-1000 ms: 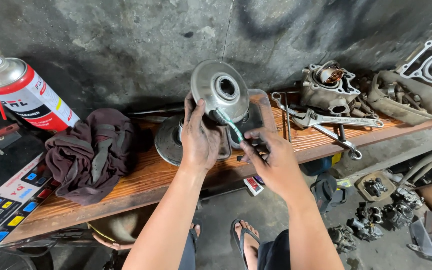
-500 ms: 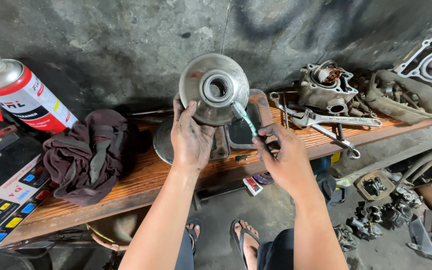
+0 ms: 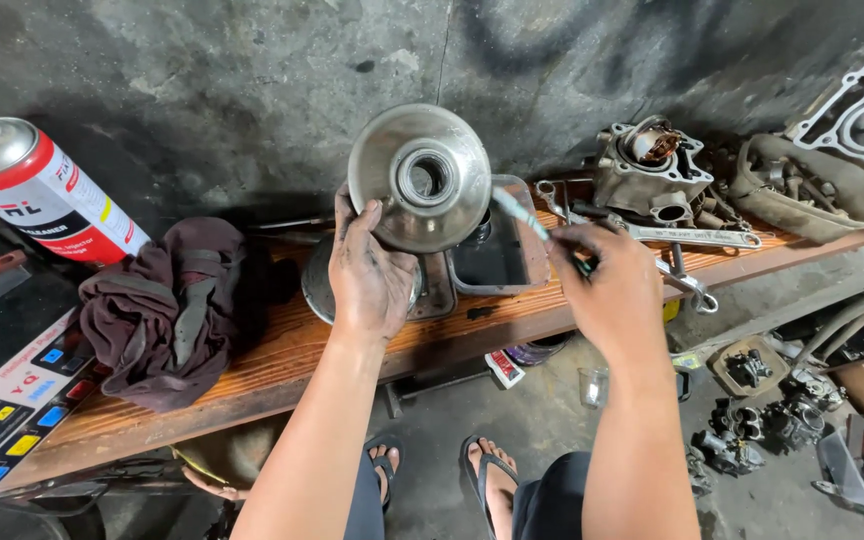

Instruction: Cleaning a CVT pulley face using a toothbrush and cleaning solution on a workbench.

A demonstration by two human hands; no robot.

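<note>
My left hand (image 3: pixel 370 272) grips a round metal pulley disc (image 3: pixel 419 178) with a hollow hub, lifted above the wooden bench (image 3: pixel 282 350) and tilted so its face points at me. My right hand (image 3: pixel 612 290) holds a thin brush (image 3: pixel 527 222) with a light handle, its tip close to the disc's right edge. Below the disc sits a shallow square tray (image 3: pixel 502 258) with dark liquid, and a second round metal plate (image 3: pixel 320 280) lies on the bench behind my left hand.
A crumpled dark rag (image 3: pixel 167 310) lies at the left beside a red and white spray can (image 3: pixel 37 192). An engine cylinder (image 3: pixel 649 168), wrenches (image 3: pixel 692 238) and a casing (image 3: pixel 807 190) fill the bench's right end. Loose parts (image 3: pixel 772 420) lie on the floor.
My left hand raised the disc off the bench and turned its hub face toward me. My right hand shifted right and up with the brush.
</note>
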